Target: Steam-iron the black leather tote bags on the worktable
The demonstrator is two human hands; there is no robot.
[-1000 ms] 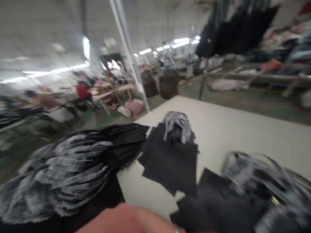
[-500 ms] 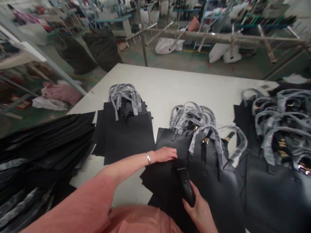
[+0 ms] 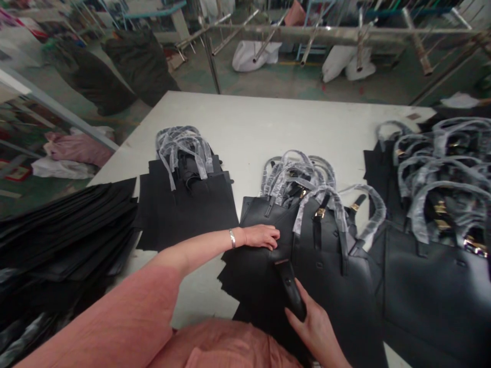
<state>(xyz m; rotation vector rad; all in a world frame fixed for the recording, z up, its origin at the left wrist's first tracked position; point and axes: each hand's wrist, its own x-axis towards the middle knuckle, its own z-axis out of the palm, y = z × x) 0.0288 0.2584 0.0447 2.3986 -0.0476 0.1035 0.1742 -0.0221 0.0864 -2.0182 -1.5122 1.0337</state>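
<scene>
A black handbag [image 3: 270, 212] with plastic-wrapped handles lies on a pile of similar bags in front of me. My left hand [image 3: 262, 236] is on its front, fingers curled down and closed against the black material; the fingertips are partly hidden. Lower and to the right, my right hand [image 3: 316, 324] is wrapped round a black handheld tool [image 3: 290, 289] shaped like a hair clipper. The tool's wide flat end points up and away from me, just below my left hand. Beside it lies another black bag [image 3: 337, 291] with a gold clasp on its strap.
Another stack of black bags [image 3: 192, 204] lies at the left on the white table [image 3: 245, 120]. More bags with wrapped handles [image 3: 433, 266] are heaped at the right. A fanned pile of black pieces [image 3: 69, 230] is at the far left. A metal rack [image 3: 307, 35] stands beyond the table.
The view has tilted down and shifted slightly, so the scene sits a little higher. My left hand's fingers are more curled on the bag. The right hand keeps hold of the tool.
</scene>
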